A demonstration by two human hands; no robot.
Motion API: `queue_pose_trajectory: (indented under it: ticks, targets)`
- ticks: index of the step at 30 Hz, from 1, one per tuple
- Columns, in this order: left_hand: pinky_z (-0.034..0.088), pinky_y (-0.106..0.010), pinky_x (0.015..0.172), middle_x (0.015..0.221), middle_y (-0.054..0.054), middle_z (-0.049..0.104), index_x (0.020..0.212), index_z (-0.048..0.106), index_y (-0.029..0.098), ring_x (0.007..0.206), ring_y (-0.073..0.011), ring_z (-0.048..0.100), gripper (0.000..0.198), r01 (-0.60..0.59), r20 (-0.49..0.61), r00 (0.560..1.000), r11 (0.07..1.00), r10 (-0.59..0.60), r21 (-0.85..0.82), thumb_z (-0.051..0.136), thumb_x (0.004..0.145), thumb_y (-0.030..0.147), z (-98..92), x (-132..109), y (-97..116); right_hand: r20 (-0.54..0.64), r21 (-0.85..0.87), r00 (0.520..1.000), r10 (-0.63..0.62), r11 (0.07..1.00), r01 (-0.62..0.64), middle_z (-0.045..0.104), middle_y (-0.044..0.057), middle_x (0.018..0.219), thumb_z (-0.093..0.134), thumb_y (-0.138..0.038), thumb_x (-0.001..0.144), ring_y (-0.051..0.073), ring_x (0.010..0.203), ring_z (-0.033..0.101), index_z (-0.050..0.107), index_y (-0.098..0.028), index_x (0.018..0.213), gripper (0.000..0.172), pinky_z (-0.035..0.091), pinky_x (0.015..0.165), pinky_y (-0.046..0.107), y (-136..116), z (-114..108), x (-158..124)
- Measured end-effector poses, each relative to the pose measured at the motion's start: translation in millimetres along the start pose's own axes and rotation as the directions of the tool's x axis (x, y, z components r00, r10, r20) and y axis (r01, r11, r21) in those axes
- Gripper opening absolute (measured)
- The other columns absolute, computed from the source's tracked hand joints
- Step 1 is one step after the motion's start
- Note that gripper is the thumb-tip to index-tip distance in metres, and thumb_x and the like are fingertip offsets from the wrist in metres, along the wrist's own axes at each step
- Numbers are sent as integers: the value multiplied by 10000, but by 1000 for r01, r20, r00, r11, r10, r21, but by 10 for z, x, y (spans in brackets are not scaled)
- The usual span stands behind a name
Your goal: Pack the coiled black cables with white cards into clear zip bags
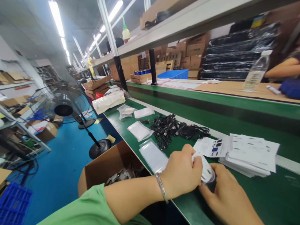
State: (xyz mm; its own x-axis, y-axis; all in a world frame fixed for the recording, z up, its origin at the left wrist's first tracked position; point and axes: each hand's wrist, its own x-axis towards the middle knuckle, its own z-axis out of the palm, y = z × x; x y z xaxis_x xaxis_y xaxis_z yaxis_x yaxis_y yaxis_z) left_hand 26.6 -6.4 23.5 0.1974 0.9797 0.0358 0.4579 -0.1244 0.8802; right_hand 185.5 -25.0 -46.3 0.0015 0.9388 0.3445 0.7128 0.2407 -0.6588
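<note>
My left hand, with a metal bangle on its wrist, and my right hand both grip a rolled white leaflet around a dark object, mostly hidden by my fingers. Both hands rest over the green workbench belt. A stack of printed instruction sheets lies just beyond my right hand. Bundled black cables and clear plastic bags lie ahead of my left hand. An open cardboard box holding small packaged parts sits below my left forearm.
A co-worker's arm reaches across the far bench beside a water bottle and blue gloves. Shelves of boxes run overhead. A standing fan is on the blue floor at left, with a blue crate nearby.
</note>
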Motion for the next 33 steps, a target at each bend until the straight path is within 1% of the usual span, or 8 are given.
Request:
queue_pose_trajectory:
  ticks: [7,11,14,18,21,24,30,33]
  targets:
    - [475,-237,520,450,78,538,1027,497,224,447,-183,615,88,171,46,985,968,-165,-183,505,1034,312,95,89,-68,-15,-23,1000,-6,1000,6,711,116,849,563,-489,753,339,818,708,542,-259,983,325,542,671,443,26,17,10]
    - [432,-214,496,443,84,524,991,502,230,432,-166,593,84,133,-1,991,978,-135,-163,531,1028,299,74,107,-61,-2,-30,1000,-30,999,30,731,129,887,532,-427,769,346,870,721,562,-244,1030,320,573,737,466,45,40,3]
    - [403,-220,489,427,80,500,959,517,228,422,-170,580,83,204,11,979,972,-204,-118,518,1025,279,24,113,-29,0,-38,999,-42,998,42,759,142,964,520,-364,762,346,938,726,580,-243,1052,320,580,834,487,68,62,3]
    - [470,-268,580,500,61,550,983,564,231,493,-192,623,112,91,-44,995,995,-92,-39,586,993,341,-26,95,-48,18,-27,998,-64,998,64,766,136,1015,511,-316,772,337,982,729,611,-236,1093,345,573,894,490,100,82,3]
    - [501,-289,669,556,42,601,948,593,229,563,-197,649,135,21,94,995,1000,-23,20,644,942,354,-85,92,-69,16,-18,998,-63,998,63,758,133,991,485,-336,796,332,969,732,620,-235,1079,330,573,877,490,100,80,0]
    - [455,-270,648,590,27,608,790,612,216,596,-174,610,178,2,186,982,998,-15,71,712,876,334,-150,108,-50,10,6,998,-65,998,65,750,145,992,469,-362,800,342,966,732,623,-228,1068,337,574,876,515,67,60,1]
    - [394,-241,565,614,38,578,782,648,181,558,-124,522,162,100,72,994,974,-87,-204,721,883,284,-64,53,-46,20,85,997,-71,994,69,725,94,881,566,-412,769,340,887,738,565,-232,1154,424,587,762,465,-31,-9,8]
    - [435,-245,614,671,18,616,766,674,176,640,-140,567,187,20,-8,1000,977,-22,-212,735,888,304,-8,29,-82,-26,119,998,-57,991,60,745,119,990,572,-459,797,339,904,750,542,-248,1162,422,592,777,464,-24,-17,13]
